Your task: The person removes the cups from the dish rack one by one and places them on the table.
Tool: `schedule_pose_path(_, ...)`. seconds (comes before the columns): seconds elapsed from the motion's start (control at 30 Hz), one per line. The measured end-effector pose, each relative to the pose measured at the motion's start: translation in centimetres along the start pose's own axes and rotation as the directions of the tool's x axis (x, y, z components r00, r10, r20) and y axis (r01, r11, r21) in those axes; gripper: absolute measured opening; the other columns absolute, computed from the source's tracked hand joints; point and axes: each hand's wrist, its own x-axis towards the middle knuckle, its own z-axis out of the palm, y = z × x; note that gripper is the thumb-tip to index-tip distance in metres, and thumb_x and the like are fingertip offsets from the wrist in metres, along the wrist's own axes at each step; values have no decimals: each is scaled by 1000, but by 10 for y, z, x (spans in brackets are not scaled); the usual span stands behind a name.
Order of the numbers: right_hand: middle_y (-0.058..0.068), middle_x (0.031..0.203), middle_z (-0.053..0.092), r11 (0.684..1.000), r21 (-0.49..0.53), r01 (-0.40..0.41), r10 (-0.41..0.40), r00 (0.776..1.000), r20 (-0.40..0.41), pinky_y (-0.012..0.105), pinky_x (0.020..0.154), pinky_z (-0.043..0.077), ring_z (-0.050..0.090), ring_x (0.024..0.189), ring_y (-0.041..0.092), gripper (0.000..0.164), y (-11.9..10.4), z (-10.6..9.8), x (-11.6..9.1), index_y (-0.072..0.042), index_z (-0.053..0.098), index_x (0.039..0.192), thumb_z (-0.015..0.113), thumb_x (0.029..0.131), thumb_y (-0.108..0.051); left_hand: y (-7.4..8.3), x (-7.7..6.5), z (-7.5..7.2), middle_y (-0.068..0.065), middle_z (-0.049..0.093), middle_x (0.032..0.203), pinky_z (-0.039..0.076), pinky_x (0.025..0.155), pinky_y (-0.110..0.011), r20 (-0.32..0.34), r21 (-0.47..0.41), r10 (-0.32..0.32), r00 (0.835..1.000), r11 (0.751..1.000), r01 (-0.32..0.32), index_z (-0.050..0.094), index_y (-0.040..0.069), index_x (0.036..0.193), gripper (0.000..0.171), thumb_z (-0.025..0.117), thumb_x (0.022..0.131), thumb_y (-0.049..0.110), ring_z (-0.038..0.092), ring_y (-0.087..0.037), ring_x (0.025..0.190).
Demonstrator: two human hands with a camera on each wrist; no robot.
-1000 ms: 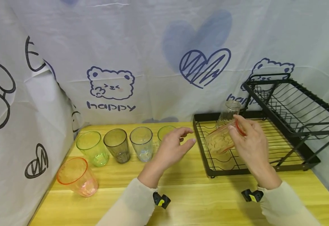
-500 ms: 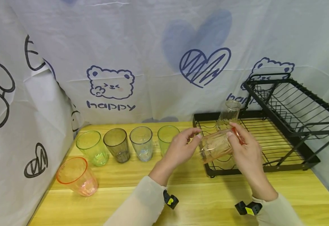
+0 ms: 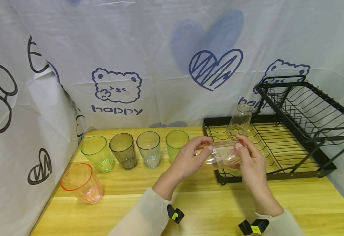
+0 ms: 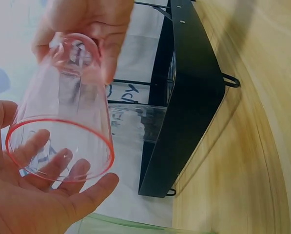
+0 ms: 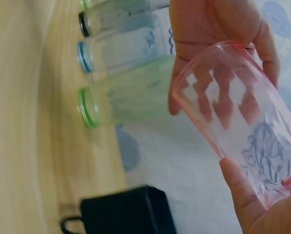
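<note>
A clear pink tumbler (image 3: 222, 153) is held on its side in the air, in front of the dish rack's left edge. Its red-rimmed mouth points left, as the left wrist view shows best. My right hand (image 3: 252, 165) grips the base end with thumb and fingers. At the mouth end, my left hand (image 3: 188, 159) has its thumb on one side and its fingers curved round the other. An upturned clear glass (image 3: 240, 120) stands on the black dish rack (image 3: 208, 154) just behind. Nearest my left hand on the table is a yellow-green tumbler (image 3: 176, 142).
Left of that tumbler, a blue-tinted one (image 3: 148, 149), a grey one (image 3: 123, 150) and a green one (image 3: 98, 152) stand in a row. An orange-pink tumbler (image 3: 83, 185) stands nearer the front. The rack's raised upper tier (image 3: 316, 111) is at right. A printed cloth (image 3: 166, 98) hangs behind.
The pink tumbler has come left and toward me from over the rack, turning level. My left hand has moved in from beside it and now holds its mouth end.
</note>
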Motion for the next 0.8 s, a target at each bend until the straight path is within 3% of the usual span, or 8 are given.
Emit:
schedule_pose_path(0.1, 3, 119, 62, 989, 135, -63, 57, 997, 47, 30, 71, 66, 68, 93, 10, 37, 4, 5, -3, -20, 57, 148, 47, 113, -28, 1, -5, -3, -1, 57, 151, 50, 111, -52, -11, -24, -30, 999, 999, 30, 57, 25, 148, 48, 55, 107, 50, 56, -27, 139)
schedule_pose_path(0.23, 3, 118, 63, 947, 295, -128, 96, 988, 122, 32, 71, 66, 69, 91, 12, 34, 8, 10, -7, -19, 52, 146, 41, 115, -27, 4, -11, -8, -1, 57, 150, 51, 109, -51, -19, -46, -60, 998, 997, 59, 56, 27, 149, 49, 59, 105, 50, 55, -25, 137)
schedule_pose_path(0.5, 7, 125, 57, 894, 384, -231, 141, 959, 247, 36, 80, 66, 69, 89, 14, 35, 16, 21, -14, -20, 45, 147, 35, 116, -31, 4, -21, -16, -2, 59, 147, 52, 108, -51, -39, -6, -42, 998, 999, 42, 57, 28, 147, 48, 57, 105, 52, 57, -25, 133)
schedule_pose_path(0.63, 4, 115, 64, 844, 454, -286, 164, 943, 289, 37, 80, 66, 69, 81, 12, 34, 18, 27, -19, -19, 43, 145, 33, 116, -32, 9, -29, -21, 0, 59, 141, 55, 103, -45, -61, 42, -38, 997, 998, 40, 59, 30, 142, 42, 59, 105, 48, 58, -23, 129)
schedule_pose_path(0.8, -3, 88, 72, 761, 537, -363, 214, 923, 320, 39, 78, 66, 70, 73, 11, 32, 19, 36, -23, -15, 44, 140, 35, 116, -34, 18, -38, -28, 0, 56, 142, 57, 98, -44, -63, 129, -37, 997, 991, 45, 60, 32, 139, 41, 63, 101, 49, 59, -21, 123)
